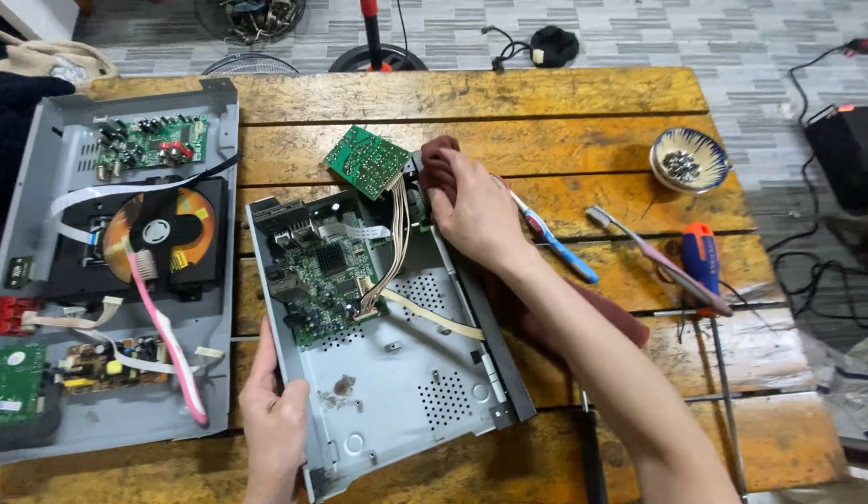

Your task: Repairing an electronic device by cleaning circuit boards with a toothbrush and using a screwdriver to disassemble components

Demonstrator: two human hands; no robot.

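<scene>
While 2 hands steady grey metal chassis [406, 373], green PCB [366, 161] tilted.

My left hand [273, 425] steadies a grey, matt sheet-metal chassis tray [406, 392] on the worn, rough-grained wooden table [509, 103]. My right hand [471, 210] presses a dark red, soft cloth rag [441, 163] beside the small green, glossy circuit board [366, 161].

Open grey metal chassis [397, 373] lies tilted on wooden table, lid off. Green main circuit board [324, 280] fixed in its upper-left corner. Small green board [366, 161] flipped up past rear edge, joined by beige wire bundle [394, 233]. Dark red cloth [438, 163] at rear-right corner.
</scene>
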